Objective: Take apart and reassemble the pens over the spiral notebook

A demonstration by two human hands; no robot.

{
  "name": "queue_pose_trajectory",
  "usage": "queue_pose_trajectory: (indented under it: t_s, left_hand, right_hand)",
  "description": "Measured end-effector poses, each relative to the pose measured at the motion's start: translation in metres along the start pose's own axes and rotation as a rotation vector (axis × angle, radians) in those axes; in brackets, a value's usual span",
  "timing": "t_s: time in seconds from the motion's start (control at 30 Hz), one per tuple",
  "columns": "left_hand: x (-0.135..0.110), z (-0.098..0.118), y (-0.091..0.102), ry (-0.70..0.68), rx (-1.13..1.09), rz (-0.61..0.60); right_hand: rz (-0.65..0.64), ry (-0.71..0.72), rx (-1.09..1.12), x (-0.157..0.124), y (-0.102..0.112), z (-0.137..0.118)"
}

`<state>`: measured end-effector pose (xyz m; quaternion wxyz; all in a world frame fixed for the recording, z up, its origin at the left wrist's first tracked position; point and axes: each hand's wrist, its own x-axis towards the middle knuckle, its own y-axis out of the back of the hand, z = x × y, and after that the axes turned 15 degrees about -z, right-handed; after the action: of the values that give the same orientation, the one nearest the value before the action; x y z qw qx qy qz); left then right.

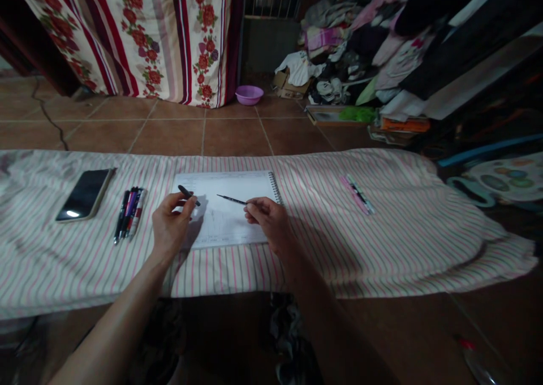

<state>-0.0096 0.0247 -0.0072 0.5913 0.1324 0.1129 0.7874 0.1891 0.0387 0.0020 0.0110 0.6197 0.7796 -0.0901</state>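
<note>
Between the thumb and fingers of my left hand (172,224) is a short black pen barrel (185,192), tilted over the notebook's left side. My right hand (270,220) pinches a thin dark pen refill (231,198) by its right end, its narrow tip pointing left toward the other hand. The two parts are apart. Under both hands lies a spiral notebook (224,226) opened to a white page with faint writing along its edges; its coil is on the right. Several pens (130,212) lie side by side to the left of my left hand.
A phone (85,195) lies at the left on the striped cloth (407,238). To the right are a few pink and dark pens (357,194). Beyond, on the tiled floor, stand a purple basin (249,95) and a heap of clothes (339,46) near a floral curtain (169,40).
</note>
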Motion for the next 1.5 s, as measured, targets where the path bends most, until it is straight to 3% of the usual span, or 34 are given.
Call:
queue_pose_trajectory:
  t_s: [0.33, 0.53, 0.67, 1.23, 1.5]
  left_hand:
    - [0.001, -0.003, 0.009, 0.065, 0.032, -0.04]
    - [0.002, -0.008, 0.012, -0.008, 0.016, -0.015]
    - [0.004, -0.013, 0.013, 0.047, 0.023, -0.017]
    - [-0.001, -0.008, 0.018, 0.062, 0.063, -0.006]
    - [-0.003, -0.01, 0.022, -0.031, 0.185, 0.019]
  right_hand:
    - [0.011, -0.001, 0.003, 0.002, -0.002, 0.005]
    - [-0.035, -0.001, -0.027, 0.003, -0.001, 0.005]
    - [-0.045, -0.005, -0.033, 0.004, -0.002, 0.007]
    - [-0.029, 0.003, -0.011, 0.005, -0.007, 0.007]
    - [-0.021, 0.007, -0.014, 0.006, -0.007, 0.009]
